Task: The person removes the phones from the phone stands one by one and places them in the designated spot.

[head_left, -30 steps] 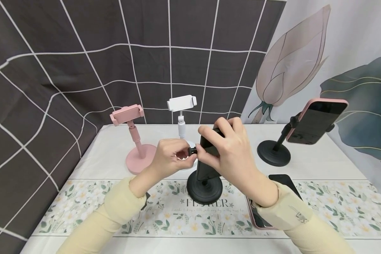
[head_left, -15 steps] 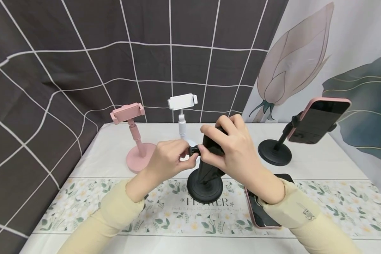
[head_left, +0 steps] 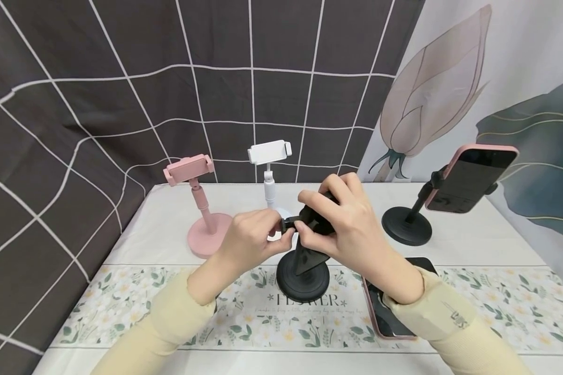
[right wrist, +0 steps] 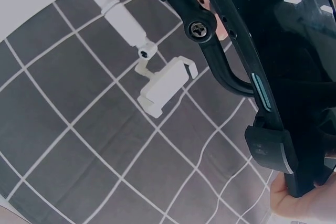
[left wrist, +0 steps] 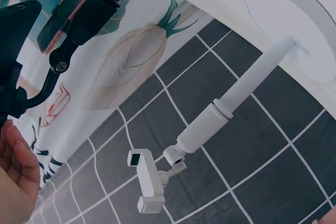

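Observation:
At the middle of the head view stands a black phone stand on a round base. A black phone sits tilted in its clamp, seen closely in the right wrist view. My left hand pinches the left end of the clamp between thumb and curled fingers. From the right, my right hand grips the phone and clamp, its fingers bent over the top and its thumb in front. Both hands' tips nearly meet at the clamp. The hands hide much of the phone in the head view.
Behind are a pink phone stand and a white phone stand. At right, another black stand carries a pink-cased phone. Beneath my right forearm lies a pink-edged phone; a dark phone-like edge shows beyond it.
The phone in the stand has turned and tilted, so its face looks narrower now. Both hands shifted slightly right, keeping their hold. More of the clamp's left end shows between them.

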Demonstrator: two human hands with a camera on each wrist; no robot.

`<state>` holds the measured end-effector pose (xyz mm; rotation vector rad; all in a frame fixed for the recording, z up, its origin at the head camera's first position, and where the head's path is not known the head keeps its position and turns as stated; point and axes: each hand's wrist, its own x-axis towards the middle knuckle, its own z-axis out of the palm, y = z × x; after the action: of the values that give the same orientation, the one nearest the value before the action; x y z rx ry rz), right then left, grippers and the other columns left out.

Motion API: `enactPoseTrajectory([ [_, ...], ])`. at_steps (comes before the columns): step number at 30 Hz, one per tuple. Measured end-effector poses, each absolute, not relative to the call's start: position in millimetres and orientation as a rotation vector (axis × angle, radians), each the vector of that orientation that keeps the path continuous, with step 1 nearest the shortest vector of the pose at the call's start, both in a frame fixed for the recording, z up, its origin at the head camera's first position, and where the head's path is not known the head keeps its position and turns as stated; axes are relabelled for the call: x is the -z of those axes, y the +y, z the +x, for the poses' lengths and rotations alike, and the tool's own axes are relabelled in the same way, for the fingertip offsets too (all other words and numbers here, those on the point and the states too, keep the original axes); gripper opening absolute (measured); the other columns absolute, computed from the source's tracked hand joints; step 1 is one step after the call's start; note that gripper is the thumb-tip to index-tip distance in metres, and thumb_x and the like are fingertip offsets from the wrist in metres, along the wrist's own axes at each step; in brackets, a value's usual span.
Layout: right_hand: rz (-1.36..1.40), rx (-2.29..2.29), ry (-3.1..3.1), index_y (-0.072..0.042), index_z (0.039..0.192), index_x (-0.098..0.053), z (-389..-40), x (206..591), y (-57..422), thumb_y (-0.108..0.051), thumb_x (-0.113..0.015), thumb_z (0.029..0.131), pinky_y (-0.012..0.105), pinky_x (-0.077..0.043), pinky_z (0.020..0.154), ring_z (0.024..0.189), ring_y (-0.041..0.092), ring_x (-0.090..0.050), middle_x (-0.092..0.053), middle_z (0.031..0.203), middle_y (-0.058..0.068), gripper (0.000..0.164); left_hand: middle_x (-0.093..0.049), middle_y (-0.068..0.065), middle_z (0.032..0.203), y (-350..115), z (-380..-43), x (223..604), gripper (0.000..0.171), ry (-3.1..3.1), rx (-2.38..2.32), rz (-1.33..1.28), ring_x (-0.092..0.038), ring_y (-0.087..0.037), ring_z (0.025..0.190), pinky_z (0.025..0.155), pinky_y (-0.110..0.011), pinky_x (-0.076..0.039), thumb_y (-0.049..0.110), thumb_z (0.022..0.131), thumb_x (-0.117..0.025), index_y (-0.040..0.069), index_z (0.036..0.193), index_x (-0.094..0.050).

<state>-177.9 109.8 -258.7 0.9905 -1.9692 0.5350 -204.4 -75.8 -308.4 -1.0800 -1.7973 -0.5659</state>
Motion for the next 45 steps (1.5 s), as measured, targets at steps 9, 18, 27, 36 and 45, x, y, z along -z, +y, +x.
enactPoseTrajectory([
  [9,1.015,-0.561,-1.949,-0.008,0.094,-0.064,-178,259,110,-0.028,-0.053,0.088,0.037,-0.037,0.068,0.077,0.031,-0.039,-0.049,0.080,0.009,0.024,-0.048,0.001,0.056,-75,-198,306,0.027,-1.873,0.568,-1.039,-0.042,-0.008,0.045,0.041,-0.017,-0.034,0.022,0.090,-0.047,0.007,0.067,-0.049],
  [18,1.018,-0.596,-1.935,-0.007,0.093,-0.065,-178,259,109,-0.030,-0.052,0.090,0.036,-0.036,0.068,0.078,0.031,-0.039,-0.049,0.078,0.009,0.027,-0.046,0.001,0.054,-73,-196,303,0.034,-1.850,0.355,-0.960,-0.040,-0.009,0.041,0.037,-0.020,-0.033,0.023,0.092,-0.036,0.007,0.064,-0.047],
  [27,1.049,-0.653,-1.898,-0.006,0.091,-0.063,-178,259,109,-0.028,-0.055,0.088,0.036,-0.034,0.068,0.078,0.030,-0.038,-0.048,0.078,0.009,0.023,-0.050,0.000,0.057,-72,-195,300,0.027,-1.907,0.334,-0.916,-0.044,-0.011,0.044,0.037,-0.022,-0.034,0.026,0.086,-0.043,0.006,0.071,-0.052],
  [36,1.075,-0.833,-1.827,-0.006,0.088,-0.063,-179,260,109,-0.036,-0.052,0.093,0.035,-0.030,0.069,0.077,0.027,-0.037,-0.048,0.076,0.007,0.033,-0.068,-0.007,0.078,-69,-198,301,0.023,-1.962,0.476,-0.984,-0.061,-0.015,0.058,0.048,-0.025,-0.049,0.019,0.080,-0.056,0.002,0.093,-0.062],
  [45,1.092,-0.884,-1.783,-0.003,0.085,-0.059,-182,261,109,-0.038,-0.052,0.093,0.035,-0.029,0.070,0.076,0.027,-0.037,-0.049,0.077,0.010,0.037,-0.063,-0.002,0.072,-66,-198,302,0.029,-1.894,0.419,-0.980,-0.057,-0.012,0.055,0.046,-0.022,-0.044,0.018,0.084,-0.051,0.004,0.104,-0.065],
])
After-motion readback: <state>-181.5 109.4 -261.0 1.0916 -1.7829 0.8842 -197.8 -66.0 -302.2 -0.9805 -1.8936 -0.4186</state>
